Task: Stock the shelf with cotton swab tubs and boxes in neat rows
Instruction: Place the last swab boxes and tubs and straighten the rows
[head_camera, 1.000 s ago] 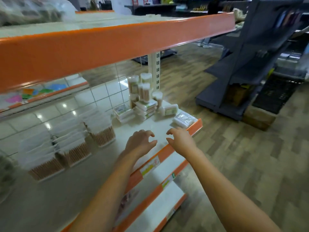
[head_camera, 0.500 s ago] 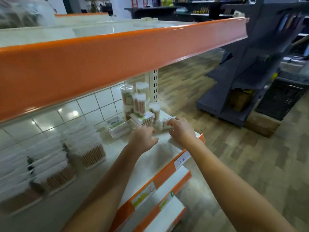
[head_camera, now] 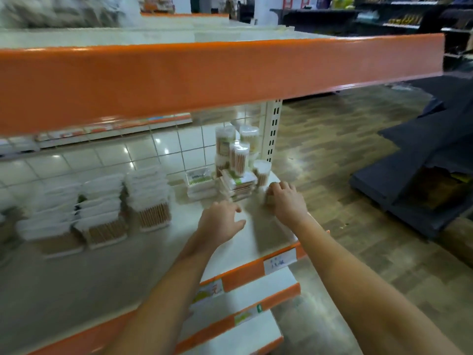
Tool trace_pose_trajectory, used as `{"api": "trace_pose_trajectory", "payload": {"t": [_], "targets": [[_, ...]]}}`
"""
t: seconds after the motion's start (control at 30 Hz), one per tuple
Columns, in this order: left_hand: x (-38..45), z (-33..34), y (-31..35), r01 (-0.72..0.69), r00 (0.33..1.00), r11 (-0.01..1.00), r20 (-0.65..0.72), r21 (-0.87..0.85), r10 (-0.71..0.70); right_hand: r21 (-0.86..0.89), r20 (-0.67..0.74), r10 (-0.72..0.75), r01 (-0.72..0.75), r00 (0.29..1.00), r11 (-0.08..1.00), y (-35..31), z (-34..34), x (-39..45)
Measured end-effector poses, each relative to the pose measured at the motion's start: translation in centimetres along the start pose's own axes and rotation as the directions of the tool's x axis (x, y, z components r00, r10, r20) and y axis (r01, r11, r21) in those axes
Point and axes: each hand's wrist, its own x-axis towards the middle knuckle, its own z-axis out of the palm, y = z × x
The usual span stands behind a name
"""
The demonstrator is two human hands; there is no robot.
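1. Well to the left of the left grip, three stacks of flat cotton swab boxes stand in a row on the shelf, their wooden sticks showing through the front; motion blur softens them.
2. Just beyond and left of the left grip lies a low stack of boxes with green labels, close to the tiled back wall.
3. The left grip hovers over the shelf with fingers spread and loosely bent, thumb pointing right, holding nothing.
4. Between the two grips and a little beyond them sits a tilted pile of flat packs, touching the round tubs behind it.
5. Beyond that pile, the tall cotton swab tubs are stacked in two tiers beside the white slotted upright.
6. The right grip rests at the shelf's right end, fingers curled down near the pile and a short tub; whether it holds something under the palm cannot be told.
7. Below and near the right grip, a price tag sits on the orange shelf edge.
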Motion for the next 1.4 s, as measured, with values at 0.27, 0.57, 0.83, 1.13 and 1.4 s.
{"api": "trace_pose_trajectory", "payload": {"t": [0.27, 0.57, 0.83, 1.13, 1.4], "targets": [[-3.8, 0.0, -0.5, 0.161, 0.986, 0.986, -0.029, -0.05, -0.162, -0.008, 0.031, -0.04, 0.04, 0.999, 0.999, -0.3, -1.0, 0.1], [-7.9, -1.0, -1.2, 0.336, 0.94, 0.941, -0.04, -0.041, -0.338, 0.537, 0.0, -0.184, 0.155, 0.983, 0.829, -5.0, -2.8, -3.8], [-14.0, -0.4, -3.1, 0.48, 0.867, 0.87, -0.088, -0.111, -0.49, 0.884, 0.21, -0.278, -0.06, 0.937, 0.464, -8.6, -1.2, -9.3], [-19.7, -1.4, -6.6, 0.524, 0.826, 0.841, -0.162, -0.134, -0.541, 0.895, 0.251, -0.411, -0.048, 0.876, 0.444, -14.0, -0.2, -11.6], [-23.9, -5.4, -11.5, 0.603, 0.772, 0.789, -0.162, -0.117, -0.614, 0.921, 0.29, -0.529, -0.082, 0.797, 0.381, -22.0, -0.5, -13.2]]}}
